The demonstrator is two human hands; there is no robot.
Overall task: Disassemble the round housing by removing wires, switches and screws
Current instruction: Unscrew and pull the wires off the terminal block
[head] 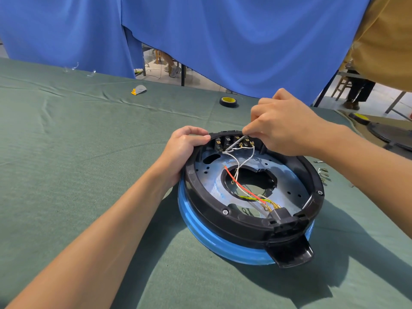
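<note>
1. Nearest, a black handle tab [289, 253] juts from the near edge of the round housing [245, 221], over the green-clothed desk [89, 152].
2. The round housing lies flat on the desk, right of centre and open side up. Its black rim sits on a blue ring [211, 237], and inside is a metal plate [287, 175] with a large middle hole.
3. Two hex screws [225, 211] sit in the rim, one at the near left and one at the right. A red wire [245, 188] and a green-yellow wire [252, 198] cross the hole toward a black plug at the near rim.
4. Loose connectors [322, 171] lie on the desk just beside the housing's right edge (small brass ends, detail hard to read).
5. The left hand [182, 148] holds the far-left rim, its grip curled over the edge with the fingertips on top.
6. The right hand [283, 123] is above the far rim. Its grip pinches a white wire [234, 144] that leads down to the row of switch terminals [231, 141] set inside that rim.
7. Farther off on the desk, a black-and-yellow tape roll [229, 101] lies well apart from the housing, and a grey-and-yellow scrap [138, 89] lies to the left.
8. A blue curtain [223, 41] hangs behind the desk.
</note>
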